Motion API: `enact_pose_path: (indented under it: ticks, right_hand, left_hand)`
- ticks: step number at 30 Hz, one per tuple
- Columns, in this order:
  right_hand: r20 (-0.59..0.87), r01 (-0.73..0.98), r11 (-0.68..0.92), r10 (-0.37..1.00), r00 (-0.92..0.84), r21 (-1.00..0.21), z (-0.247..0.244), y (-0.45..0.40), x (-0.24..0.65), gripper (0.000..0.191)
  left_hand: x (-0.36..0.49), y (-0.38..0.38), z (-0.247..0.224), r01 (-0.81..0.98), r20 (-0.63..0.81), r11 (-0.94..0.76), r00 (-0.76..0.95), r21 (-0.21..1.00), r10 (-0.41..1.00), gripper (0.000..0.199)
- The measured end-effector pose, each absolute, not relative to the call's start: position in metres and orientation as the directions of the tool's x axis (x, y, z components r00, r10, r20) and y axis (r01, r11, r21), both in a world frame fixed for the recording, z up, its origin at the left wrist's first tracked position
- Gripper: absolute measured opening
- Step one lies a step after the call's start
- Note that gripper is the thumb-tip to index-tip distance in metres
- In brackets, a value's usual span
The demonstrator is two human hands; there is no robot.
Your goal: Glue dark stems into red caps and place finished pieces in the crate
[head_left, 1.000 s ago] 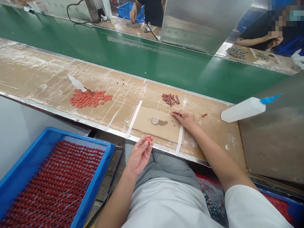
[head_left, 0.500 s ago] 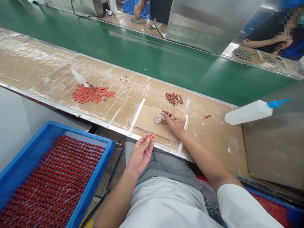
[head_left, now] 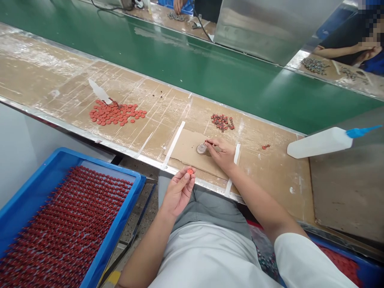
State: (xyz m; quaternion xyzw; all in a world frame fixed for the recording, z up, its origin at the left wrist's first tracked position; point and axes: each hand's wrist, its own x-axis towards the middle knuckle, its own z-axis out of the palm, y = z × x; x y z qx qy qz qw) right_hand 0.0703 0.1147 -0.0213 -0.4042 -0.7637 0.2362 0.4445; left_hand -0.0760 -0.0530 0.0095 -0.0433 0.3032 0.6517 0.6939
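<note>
Between the thumb and fingers of my left hand (head_left: 177, 192) is a small round red disc (head_left: 190, 171), held just off the table's front edge. My right hand (head_left: 221, 154) pinches a small red-and-dark metal piece (head_left: 207, 142) at its fingertips. That piece is over the rim of a little clear round dish (head_left: 201, 149), whose contents I cannot make out. The dish sits on a cardboard sheet (head_left: 187, 142) taped to the table. Beyond my right hand lies a pile of similar small red-and-dark pieces (head_left: 222, 122).
A heap of red discs (head_left: 112, 114) lies to the left, with a white strip (head_left: 100, 92) by it. A white bottle with blue nozzle (head_left: 321, 143) rests at right. A blue tray (head_left: 136, 180) holds rows of red pieces. Behind runs a green belt (head_left: 180, 64); co-workers sit across it.
The right fingertips with the small piece have come slightly closer to the clear dish. My left hand keeps the disc in nearly the same place. The camera view has shifted a little.
</note>
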Motion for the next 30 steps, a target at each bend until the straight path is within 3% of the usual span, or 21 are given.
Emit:
enact_pose_path:
  ticks: [11,18,21,25,28,30]
  right_hand:
    - [0.513,0.429,0.626,0.780,-0.359,-0.652,-0.018,0.115,0.070,0.016]
    - [0.488,0.401,0.582,0.813,-0.318,-0.708,-0.016,0.112,0.069,0.016]
    - [0.424,0.340,0.456,0.890,-0.167,-0.822,-0.013,0.111,0.065,0.024]
    - [0.209,0.080,0.208,0.978,0.004,-0.975,-0.005,0.112,0.063,0.033]
    - [-0.047,-0.145,-0.052,0.998,-0.037,-0.988,0.010,0.110,0.066,0.031]
    - [-0.217,-0.286,-0.249,0.966,-0.138,-0.925,0.023,0.104,0.069,0.026]
  left_hand:
    - [-0.077,-0.054,0.010,-0.926,-0.477,0.153,-0.032,0.344,0.878,0.020]
    - [-0.081,-0.055,0.008,-0.930,-0.478,0.125,-0.060,0.346,0.876,0.019]
    - [-0.082,-0.055,0.009,-0.926,-0.483,0.120,-0.073,0.357,0.873,0.019]
    - [-0.081,-0.052,0.013,-0.930,-0.490,0.119,-0.073,0.349,0.869,0.021]
    - [-0.078,-0.048,0.017,-0.932,-0.498,0.126,-0.065,0.340,0.865,0.020]
    - [-0.075,-0.046,0.019,-0.930,-0.499,0.129,-0.064,0.343,0.864,0.020]
